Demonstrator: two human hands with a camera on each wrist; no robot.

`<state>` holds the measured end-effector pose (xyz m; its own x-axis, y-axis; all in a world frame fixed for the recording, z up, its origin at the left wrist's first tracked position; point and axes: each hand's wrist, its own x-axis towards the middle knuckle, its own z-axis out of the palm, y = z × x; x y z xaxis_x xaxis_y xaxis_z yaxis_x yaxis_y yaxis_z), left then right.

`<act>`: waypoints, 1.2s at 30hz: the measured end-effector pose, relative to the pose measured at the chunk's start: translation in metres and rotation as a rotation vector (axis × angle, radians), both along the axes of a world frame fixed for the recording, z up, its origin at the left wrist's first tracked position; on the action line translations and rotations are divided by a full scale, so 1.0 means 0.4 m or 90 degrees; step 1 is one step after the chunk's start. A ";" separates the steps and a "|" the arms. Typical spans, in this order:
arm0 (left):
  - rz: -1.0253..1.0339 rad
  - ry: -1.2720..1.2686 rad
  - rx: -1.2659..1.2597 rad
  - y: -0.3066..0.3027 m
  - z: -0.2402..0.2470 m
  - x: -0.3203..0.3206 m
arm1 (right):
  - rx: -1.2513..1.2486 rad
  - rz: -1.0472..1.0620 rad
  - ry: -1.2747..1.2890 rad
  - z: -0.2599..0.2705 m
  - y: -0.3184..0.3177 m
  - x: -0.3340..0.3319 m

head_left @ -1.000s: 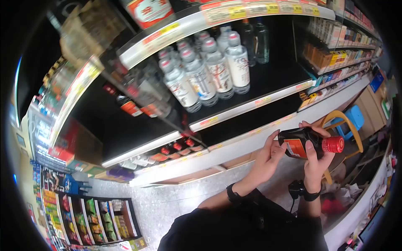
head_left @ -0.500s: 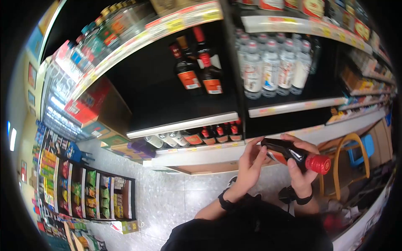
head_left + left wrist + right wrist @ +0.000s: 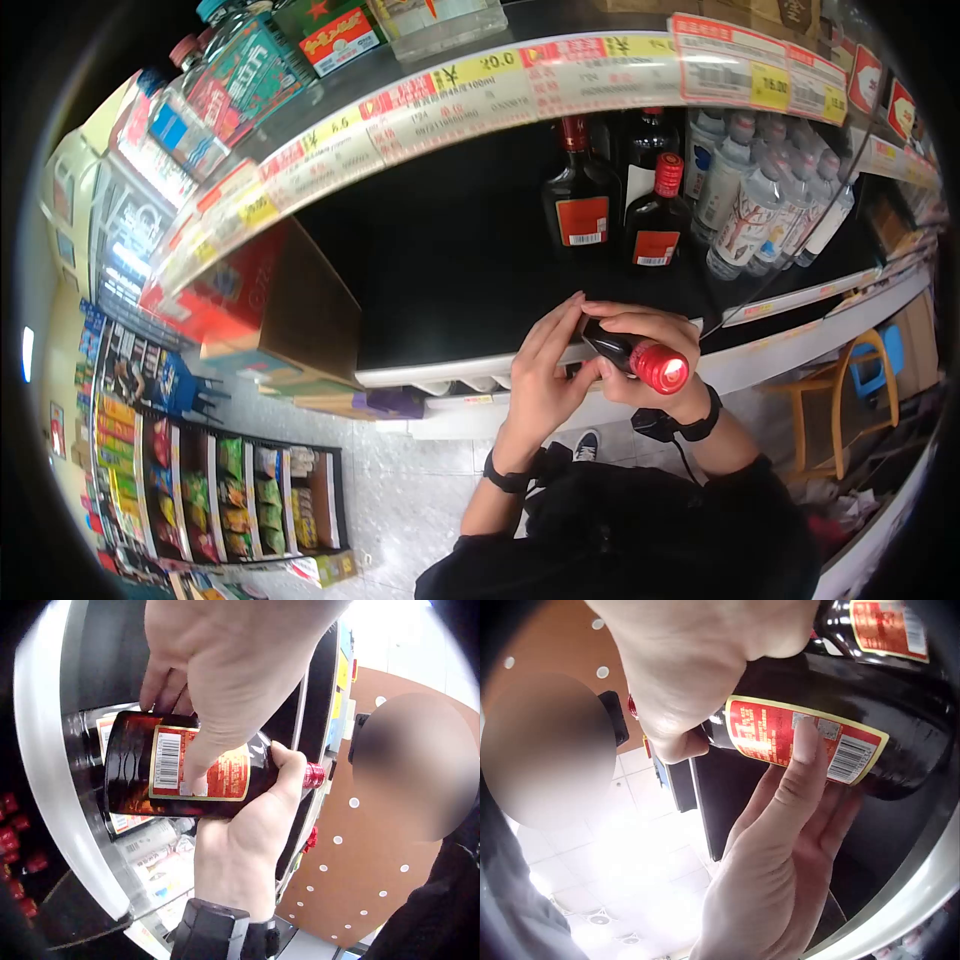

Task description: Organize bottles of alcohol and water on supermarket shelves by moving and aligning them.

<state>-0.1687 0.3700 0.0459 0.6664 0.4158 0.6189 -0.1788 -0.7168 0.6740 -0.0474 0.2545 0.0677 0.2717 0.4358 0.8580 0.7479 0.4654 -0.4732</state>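
Observation:
A dark glass liquor bottle (image 3: 610, 345) with a red cap (image 3: 662, 369) is held between both hands at the shelf's front edge, its cap toward the person. My left hand (image 3: 545, 375) grips it near the base; in the left wrist view the thumb lies across its red-and-gold label (image 3: 169, 761), with fingers behind the glass. Around the shoulder and neck curls my right hand (image 3: 655, 335), most clearly in the right wrist view. Beyond, similar dark bottles with orange labels (image 3: 583, 218) stand on the black shelf (image 3: 440, 240).
Several clear bottles with white labels (image 3: 745, 230) are grouped right of the dark ones. A price-tagged shelf edge (image 3: 560, 75) runs above the hands. Left stands an opened-looking carton (image 3: 305, 310); a snack rack (image 3: 320, 500) is behind it. At right is a wooden chair (image 3: 835, 405).
The head view has swung left and closer to the dark bottles' shelf. Both hands have carried the bottle there from the right, turning its base toward the shelf and its cap toward the person.

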 end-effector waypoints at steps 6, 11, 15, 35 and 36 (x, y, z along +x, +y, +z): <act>0.054 0.035 -0.094 0.069 -0.036 0.023 | -0.024 0.002 0.052 0.008 0.100 0.017; 0.080 0.090 -0.231 0.090 -0.063 0.042 | -0.114 -0.036 0.115 -0.015 0.132 0.036; 0.046 0.055 -0.274 0.100 -0.083 0.065 | -0.117 -0.108 0.097 0.010 0.130 0.041; 0.245 0.156 0.051 0.074 -0.013 0.165 | -0.182 -0.203 0.170 -0.097 0.032 -0.005; 0.233 0.152 0.046 0.082 -0.022 0.167 | -0.180 -0.200 0.172 -0.100 0.034 -0.004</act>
